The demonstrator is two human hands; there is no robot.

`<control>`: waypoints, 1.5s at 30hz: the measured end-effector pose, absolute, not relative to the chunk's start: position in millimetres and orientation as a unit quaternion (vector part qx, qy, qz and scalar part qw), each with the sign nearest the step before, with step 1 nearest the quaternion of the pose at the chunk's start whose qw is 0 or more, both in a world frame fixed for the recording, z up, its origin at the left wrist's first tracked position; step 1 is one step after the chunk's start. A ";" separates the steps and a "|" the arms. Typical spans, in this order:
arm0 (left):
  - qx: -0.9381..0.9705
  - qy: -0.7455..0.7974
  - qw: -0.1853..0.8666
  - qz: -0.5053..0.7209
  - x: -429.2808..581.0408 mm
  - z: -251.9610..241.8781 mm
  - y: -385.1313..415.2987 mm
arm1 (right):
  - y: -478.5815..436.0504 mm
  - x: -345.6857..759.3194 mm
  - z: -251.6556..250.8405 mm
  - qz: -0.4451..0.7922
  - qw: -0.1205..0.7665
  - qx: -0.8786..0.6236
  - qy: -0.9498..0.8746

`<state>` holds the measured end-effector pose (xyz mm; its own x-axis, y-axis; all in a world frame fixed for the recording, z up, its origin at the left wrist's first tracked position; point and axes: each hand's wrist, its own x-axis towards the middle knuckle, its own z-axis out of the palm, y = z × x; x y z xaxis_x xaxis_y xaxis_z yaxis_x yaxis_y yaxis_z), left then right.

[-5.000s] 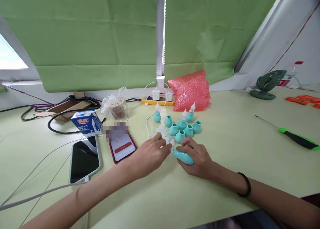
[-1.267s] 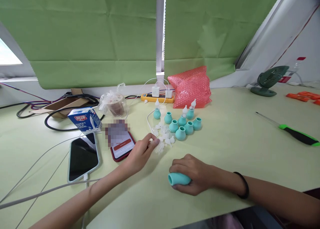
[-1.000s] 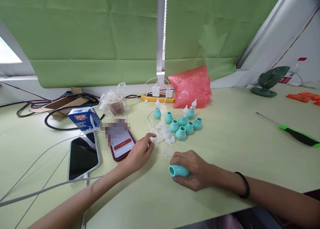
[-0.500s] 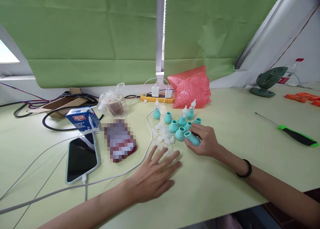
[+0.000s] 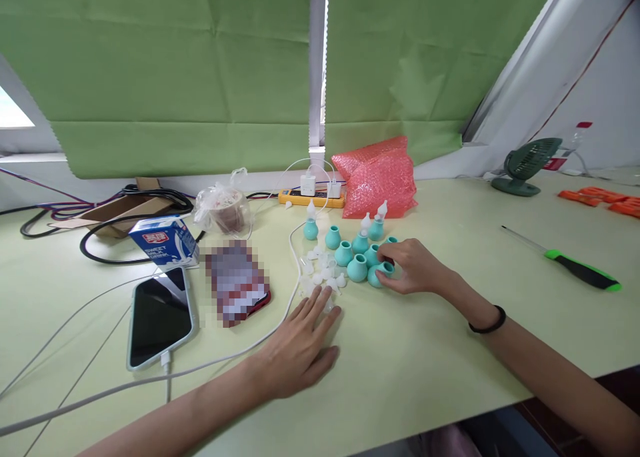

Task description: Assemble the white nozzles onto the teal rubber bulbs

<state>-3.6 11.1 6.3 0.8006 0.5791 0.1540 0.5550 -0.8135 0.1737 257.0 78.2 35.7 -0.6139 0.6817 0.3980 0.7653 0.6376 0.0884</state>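
My right hand (image 5: 407, 267) pinches a teal rubber bulb (image 5: 376, 277) by its neck, with thumb and fingers closed around it. The bulb stands upright on the table, its open mouth facing up. Beside it are several more open-necked teal bulbs (image 5: 357, 268). Clear pointed nozzles sit in a few of them, such as a bulb with a nozzle (image 5: 311, 228) at the back left. My left hand (image 5: 300, 350) lies open and palm down, fingers extended, its fingertips touching the edge of a pile of small translucent nozzle pieces (image 5: 320, 268).
On the left lie a phone (image 5: 161, 318) on a charging cable, a second phone with a blurred screen (image 5: 239, 282) and a milk carton (image 5: 165, 242). A power strip (image 5: 295, 199) and pink bubble-wrap bags (image 5: 377, 184) are behind; a screwdriver (image 5: 583, 269) and fan (image 5: 530, 164) are right.
The bulb in my right hand has gone from tilted to upright, beside the other bulbs. My left hand has drawn its fingers closer together and shifted slightly left.
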 end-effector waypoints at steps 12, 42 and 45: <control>0.945 0.295 0.059 0.127 -2.5 10.7 9.2 | 84.5 247.1 47.7 -0.283 0.240 -0.495 -0.786; 0.879 0.266 0.180 0.352 -2.1 21.5 -4.0 | -2.9 176.3 15.1 0.023 0.393 -0.208 -0.895; 0.891 0.255 0.139 0.348 -0.2 20.7 -7.7 | -2.3 173.9 4.5 0.088 0.416 -0.294 -0.856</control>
